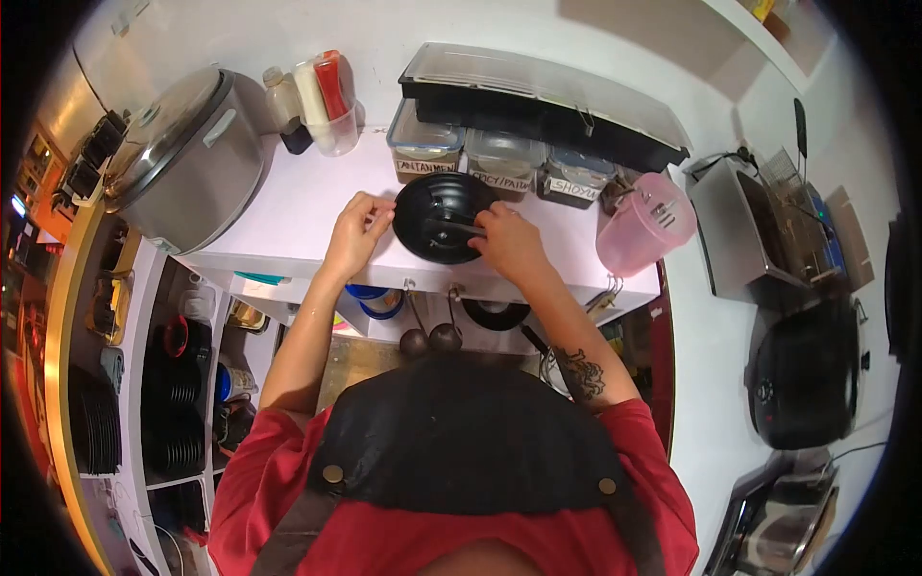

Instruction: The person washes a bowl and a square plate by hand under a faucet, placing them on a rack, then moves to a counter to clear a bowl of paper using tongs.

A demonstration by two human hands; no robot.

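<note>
A round black bowl (444, 206) rests on the white counter (288, 216) near its front edge. At the bowl's left rim is my left hand (363, 230), its thumb and fingers apart and touching or nearly touching the rim. My right hand (507, 240) is at the right rim, fingers closed on the handle of a metal utensil (465, 228) that reaches into the bowl. The utensil's head is too small to make out. Behind the bowl stand lidded containers labelled "TANTANMEN" (425, 165), "SPICY" (499, 178) and "SHOYU" (573, 187).
A large silver cooker (197, 163) stands at the left, beside a cup of squeeze bottles (334, 130). On the right is a pink container with utensils (639, 235). A long lidded black tray (547, 110) sits behind. Ladles (445, 336) hang below the front edge.
</note>
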